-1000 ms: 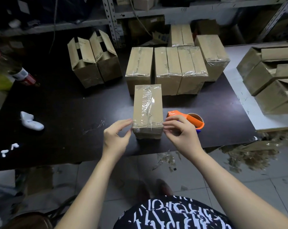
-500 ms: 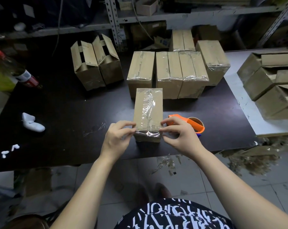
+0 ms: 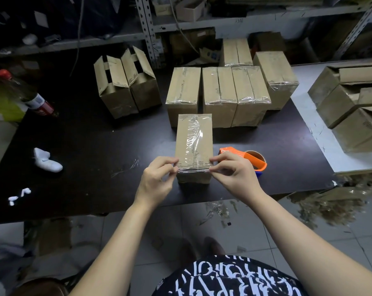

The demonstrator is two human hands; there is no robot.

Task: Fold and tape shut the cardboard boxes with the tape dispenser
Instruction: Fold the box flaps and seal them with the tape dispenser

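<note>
A small cardboard box (image 3: pixel 194 144) stands near the front edge of the dark table (image 3: pixel 91 146), with clear tape running along its top seam. My left hand (image 3: pixel 157 180) and my right hand (image 3: pixel 234 174) pinch the two ends of a clear tape strip (image 3: pixel 193 170) stretched across the box's near top edge. The orange tape dispenser (image 3: pixel 250 158) lies on the table just behind my right hand, partly hidden by it.
Several taped boxes (image 3: pixel 219 92) stand in a row behind. Two untaped boxes (image 3: pixel 125 82) sit to the back left. More open boxes (image 3: pixel 351 103) are stacked on a white surface at right. A bottle (image 3: pixel 33 97) and white scraps (image 3: pixel 46 160) lie at left.
Both hands moved from the box's sides to its near top corners and now pinch a tape strip across the edge. The box has not shifted.
</note>
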